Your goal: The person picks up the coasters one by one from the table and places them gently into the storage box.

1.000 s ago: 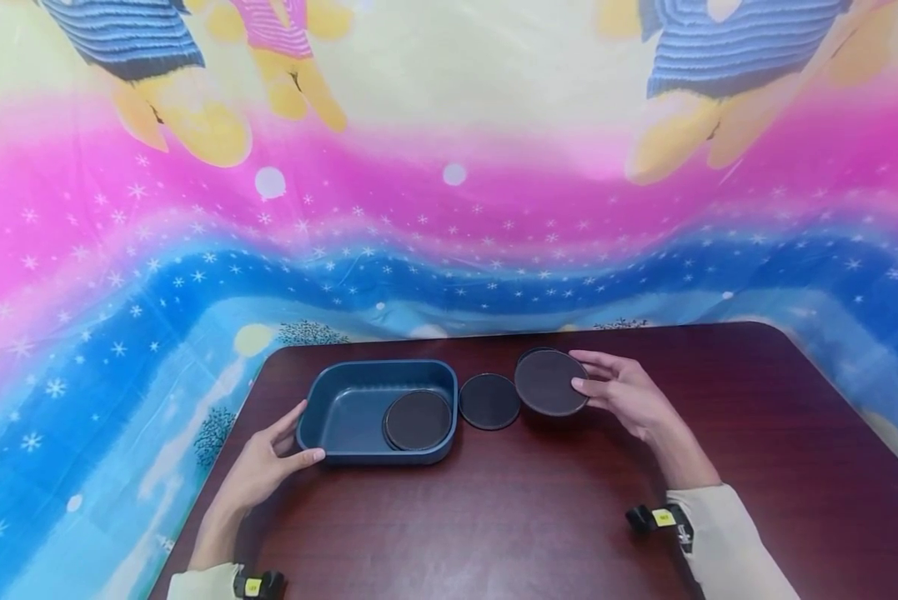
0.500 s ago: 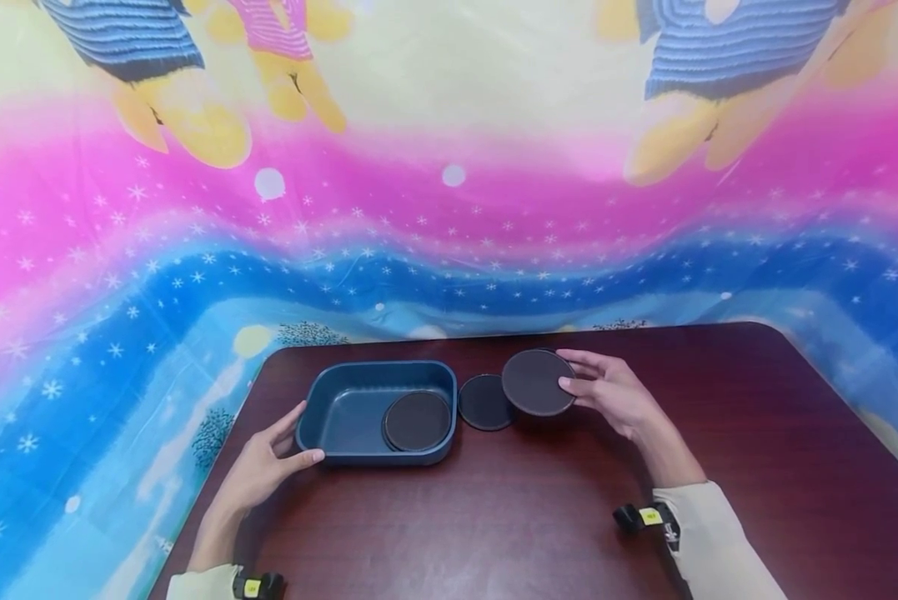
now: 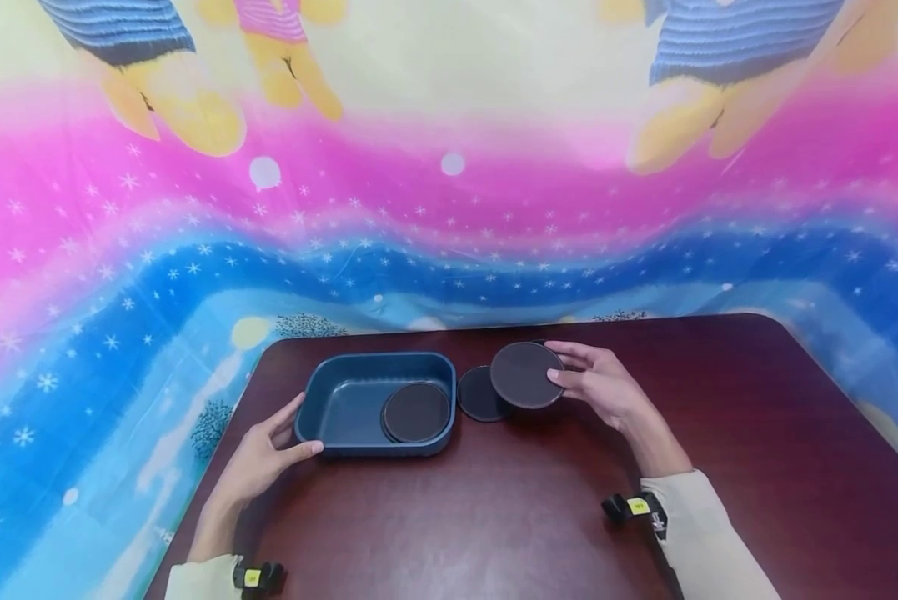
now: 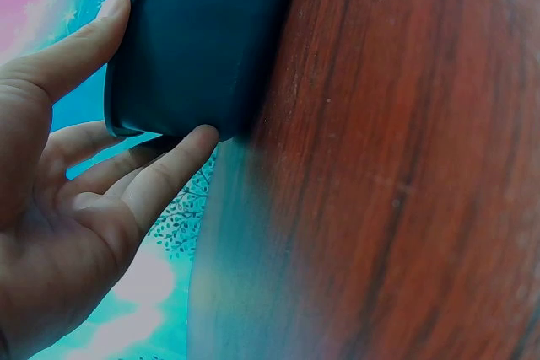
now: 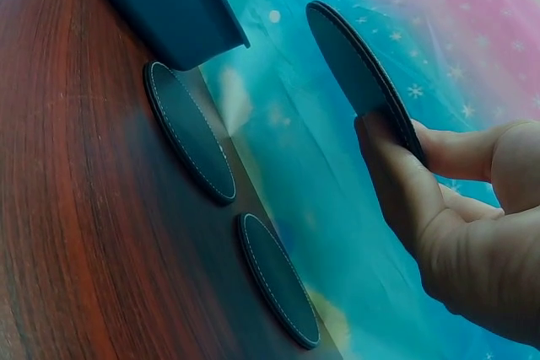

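In the head view, a dark blue rectangular basin [image 3: 343, 417] stands on the table, with a small stack of round dark coasters [image 3: 417, 412] inside its right part. My left hand [image 3: 257, 458] grips the basin's near left corner, thumb at the rim and fingers along the end wall. Raised above the table, a round coaster [image 3: 524, 375] is pinched by its right edge between the thumb and fingers of my right hand [image 3: 602, 387]. Beside the basin lies another coaster [image 5: 190, 132]. One more coaster [image 5: 283, 280] lies past it, mostly hidden under the raised one in the head view.
The reddish-brown wooden table [image 3: 479, 525] has rounded far corners. Behind it hangs a printed cloth [image 3: 449, 217] in pink and blue, close to the table's far edge. Both wrists wear a black strap with a small camera [image 3: 632, 507].
My right hand has moved left with the coaster, which now overlaps part of the coaster beside the basin. The left hand keeps its hold on the basin. The head view has tilted slightly.
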`<state>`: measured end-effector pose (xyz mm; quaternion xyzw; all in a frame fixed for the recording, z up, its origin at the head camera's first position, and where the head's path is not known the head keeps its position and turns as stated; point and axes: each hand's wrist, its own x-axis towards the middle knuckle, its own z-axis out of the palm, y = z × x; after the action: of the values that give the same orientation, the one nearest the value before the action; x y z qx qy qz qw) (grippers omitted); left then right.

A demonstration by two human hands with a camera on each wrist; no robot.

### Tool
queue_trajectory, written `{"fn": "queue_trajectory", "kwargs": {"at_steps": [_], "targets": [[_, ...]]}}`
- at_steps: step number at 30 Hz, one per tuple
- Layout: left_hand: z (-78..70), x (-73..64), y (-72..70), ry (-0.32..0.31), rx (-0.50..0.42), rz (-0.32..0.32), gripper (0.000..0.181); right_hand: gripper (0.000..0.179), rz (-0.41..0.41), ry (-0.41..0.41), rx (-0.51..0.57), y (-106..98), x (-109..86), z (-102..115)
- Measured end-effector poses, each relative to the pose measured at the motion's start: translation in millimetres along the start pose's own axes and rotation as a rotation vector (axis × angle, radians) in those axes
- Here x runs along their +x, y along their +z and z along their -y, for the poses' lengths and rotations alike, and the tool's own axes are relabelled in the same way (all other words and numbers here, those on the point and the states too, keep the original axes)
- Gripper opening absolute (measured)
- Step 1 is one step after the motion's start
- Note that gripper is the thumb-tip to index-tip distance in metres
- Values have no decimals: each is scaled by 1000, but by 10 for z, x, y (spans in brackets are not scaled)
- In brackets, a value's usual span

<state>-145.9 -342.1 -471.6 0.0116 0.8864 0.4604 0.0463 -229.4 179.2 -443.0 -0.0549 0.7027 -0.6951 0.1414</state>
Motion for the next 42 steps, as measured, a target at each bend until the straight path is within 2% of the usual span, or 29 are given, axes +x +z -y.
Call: {"fn": "queue_trajectory", "kwargs": {"at_steps": [8, 19, 33, 42], "targets": [[3, -22, 0, 27, 24, -2, 92, 64, 2, 5, 10, 42, 2, 12], [-15, -7, -32, 20, 52, -3, 93, 64, -5, 10, 28, 104, 36, 34], [-10, -13, -3, -3, 13, 15, 92, 63, 10, 30, 70, 284, 47, -11], [9, -1, -8, 5, 6, 12, 92, 65, 5, 17, 85, 447, 101, -6]]}}
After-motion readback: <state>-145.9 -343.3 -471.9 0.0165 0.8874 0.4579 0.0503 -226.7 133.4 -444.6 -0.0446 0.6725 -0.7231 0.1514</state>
